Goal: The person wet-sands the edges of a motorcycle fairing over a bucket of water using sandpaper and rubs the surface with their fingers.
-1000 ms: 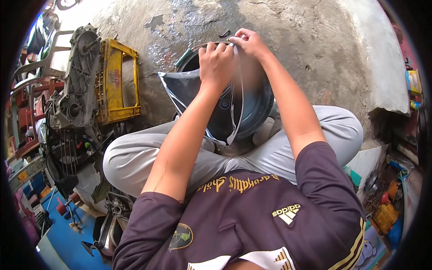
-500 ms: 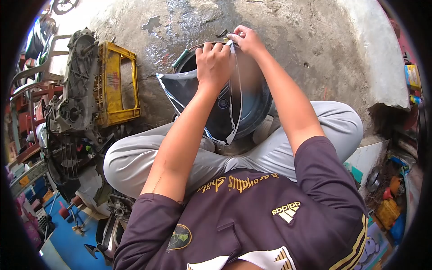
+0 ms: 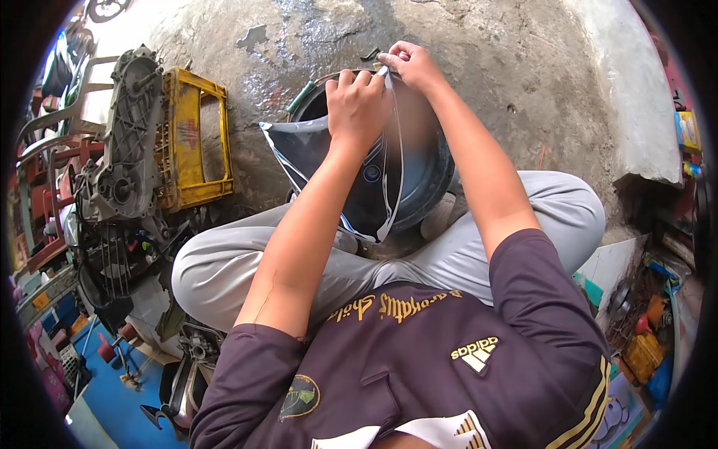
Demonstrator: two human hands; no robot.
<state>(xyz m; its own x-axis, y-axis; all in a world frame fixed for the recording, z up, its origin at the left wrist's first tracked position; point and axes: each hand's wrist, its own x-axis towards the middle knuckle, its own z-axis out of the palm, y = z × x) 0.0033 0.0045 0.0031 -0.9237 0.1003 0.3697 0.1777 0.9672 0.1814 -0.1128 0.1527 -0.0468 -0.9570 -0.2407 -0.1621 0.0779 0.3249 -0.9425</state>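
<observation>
Head view: left hand [image 3: 357,108] grasping far end of dark panel [image 3: 369,206]; right hand [image 3: 416,69] fingers bunched at its white tip [image 3: 383,71], exact hold can't tell. Panel sits over black basin [image 3: 432,176], near bent legs [image 3: 228,262]. Looks like fine edge work; next move calls for steady left support, light right fingertips.

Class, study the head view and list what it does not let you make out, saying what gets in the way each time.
- Left fingertips: hidden behind the left hand.
- Whatever the right hand may be pinching: too small, covered by fingers.
- Most of the tub's inside: behind the dark panel, left hand and a blurred patch.
- Wheel: cut off by the top edge.
</observation>
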